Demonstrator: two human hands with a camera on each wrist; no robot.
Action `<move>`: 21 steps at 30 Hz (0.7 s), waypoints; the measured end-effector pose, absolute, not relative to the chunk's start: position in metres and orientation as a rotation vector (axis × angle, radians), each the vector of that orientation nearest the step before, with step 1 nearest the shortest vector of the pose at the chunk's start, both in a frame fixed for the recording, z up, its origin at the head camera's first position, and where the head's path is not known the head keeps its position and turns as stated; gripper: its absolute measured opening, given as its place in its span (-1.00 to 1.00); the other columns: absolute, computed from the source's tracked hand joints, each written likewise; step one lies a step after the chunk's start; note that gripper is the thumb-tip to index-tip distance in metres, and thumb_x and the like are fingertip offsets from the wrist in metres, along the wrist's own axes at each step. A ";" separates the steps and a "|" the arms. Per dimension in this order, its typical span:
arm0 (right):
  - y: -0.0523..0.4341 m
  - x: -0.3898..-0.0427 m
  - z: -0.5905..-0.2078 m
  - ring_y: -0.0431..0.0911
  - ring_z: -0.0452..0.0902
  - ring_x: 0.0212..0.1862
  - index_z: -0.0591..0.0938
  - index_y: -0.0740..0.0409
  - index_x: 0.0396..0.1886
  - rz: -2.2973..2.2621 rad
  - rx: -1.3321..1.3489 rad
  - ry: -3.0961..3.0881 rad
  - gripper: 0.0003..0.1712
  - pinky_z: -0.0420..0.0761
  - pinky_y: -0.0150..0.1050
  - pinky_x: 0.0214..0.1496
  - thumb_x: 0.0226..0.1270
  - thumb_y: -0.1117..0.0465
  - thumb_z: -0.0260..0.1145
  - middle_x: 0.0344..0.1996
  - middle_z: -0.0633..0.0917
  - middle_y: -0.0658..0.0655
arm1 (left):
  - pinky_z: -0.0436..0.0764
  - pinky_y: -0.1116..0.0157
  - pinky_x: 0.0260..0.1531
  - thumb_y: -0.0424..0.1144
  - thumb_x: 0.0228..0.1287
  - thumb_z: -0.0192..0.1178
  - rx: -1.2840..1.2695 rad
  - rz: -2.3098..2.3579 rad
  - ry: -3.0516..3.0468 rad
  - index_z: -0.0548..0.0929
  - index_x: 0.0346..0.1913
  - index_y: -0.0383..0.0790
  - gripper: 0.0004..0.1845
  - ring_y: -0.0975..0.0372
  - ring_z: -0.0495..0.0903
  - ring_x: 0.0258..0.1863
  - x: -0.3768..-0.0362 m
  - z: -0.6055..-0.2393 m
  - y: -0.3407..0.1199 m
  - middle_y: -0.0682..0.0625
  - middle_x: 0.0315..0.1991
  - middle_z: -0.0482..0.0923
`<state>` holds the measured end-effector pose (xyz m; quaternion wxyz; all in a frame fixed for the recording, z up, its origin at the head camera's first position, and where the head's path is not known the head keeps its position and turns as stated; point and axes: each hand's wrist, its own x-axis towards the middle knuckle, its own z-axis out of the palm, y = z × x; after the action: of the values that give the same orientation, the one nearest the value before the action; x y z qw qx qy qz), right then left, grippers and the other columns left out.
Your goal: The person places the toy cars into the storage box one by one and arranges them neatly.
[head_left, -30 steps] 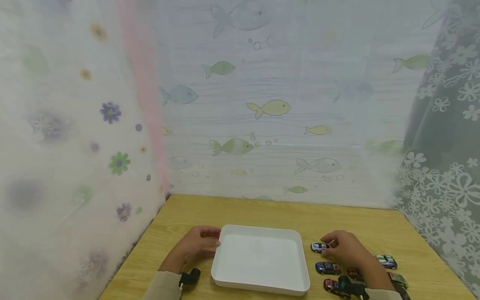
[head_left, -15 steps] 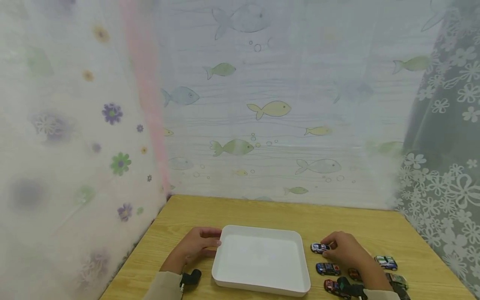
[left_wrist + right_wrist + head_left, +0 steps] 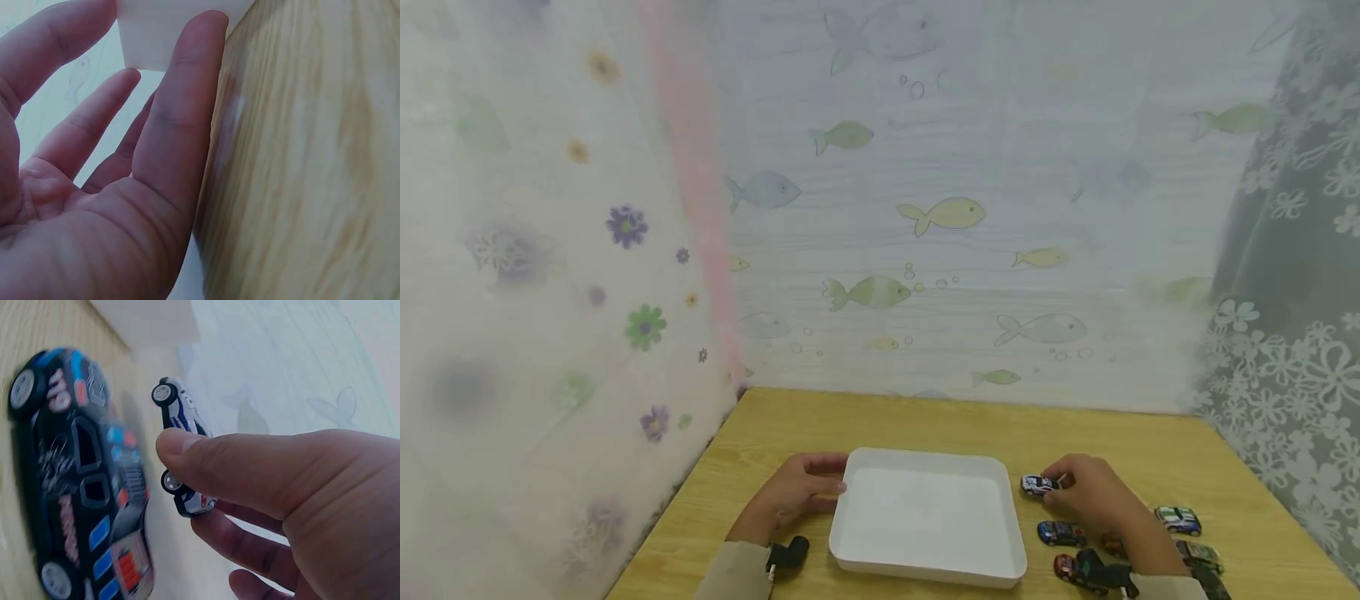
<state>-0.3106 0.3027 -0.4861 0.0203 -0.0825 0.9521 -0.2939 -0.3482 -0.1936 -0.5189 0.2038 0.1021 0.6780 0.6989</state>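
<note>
A white tray (image 3: 859,557) lies on the wooden table (image 3: 925,425). My left hand (image 3: 808,493) rests beside the tray's left edge, its relaxed fingers (image 3: 181,119) touching the tray wall (image 3: 162,31). Right of the tray, my right hand (image 3: 1086,496) pinches a small white and blue toy car (image 3: 1036,485) between thumb (image 3: 231,465) and fingers. The right wrist view shows the same white car (image 3: 180,425) held just above the wood. A black and blue toy car (image 3: 81,487) lies next to it.
More toy cars lie on the table by my right wrist: a blue one (image 3: 1058,533), a red one (image 3: 1066,567), a green and white one (image 3: 1178,519) and a dark green one (image 3: 1199,554). Patterned curtains close in the table on three sides.
My right hand has closed on the white car and drawn it slightly up and away from the other cars. The left hand stays at the tray's edge.
</note>
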 end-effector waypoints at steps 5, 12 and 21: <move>0.297 -0.310 -0.479 -0.11 0.66 -0.16 0.82 0.03 -0.11 -0.878 -0.347 3.009 -0.70 0.73 -0.08 -0.16 0.14 0.17 0.62 -0.15 0.77 0.00 | 0.76 0.03 0.04 -0.42 0.28 0.41 0.287 1.950 1.898 0.49 0.41 -0.40 -0.36 0.09 0.68 0.12 -0.344 -0.520 -0.191 -0.27 0.30 0.58; 0.288 -0.303 -0.466 -0.11 0.65 -0.16 0.81 0.04 -0.10 -0.849 -0.455 3.033 -0.71 0.71 -0.11 -0.17 0.16 0.16 0.61 -0.14 0.77 -0.02 | 0.76 0.02 0.05 -0.40 0.29 0.42 0.286 1.951 1.902 0.49 0.41 -0.37 -0.36 0.08 0.67 0.16 -0.336 -0.522 -0.190 -0.27 0.32 0.57; 0.281 -0.294 -0.455 -0.05 0.67 -0.10 0.80 0.02 -0.09 -0.886 -0.454 3.026 -0.70 0.72 -0.05 -0.14 0.18 0.12 0.60 -0.10 0.76 0.01 | 0.76 0.01 0.05 -0.38 0.25 0.45 0.272 1.964 1.914 0.49 0.42 -0.36 -0.33 0.09 0.68 0.15 -0.325 -0.525 -0.188 -0.25 0.32 0.57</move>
<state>-0.2945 0.2807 -0.4549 -0.0220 -0.1423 0.9498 -0.2779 -0.3247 -0.1879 -0.5254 0.1917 0.0968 0.6816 0.6995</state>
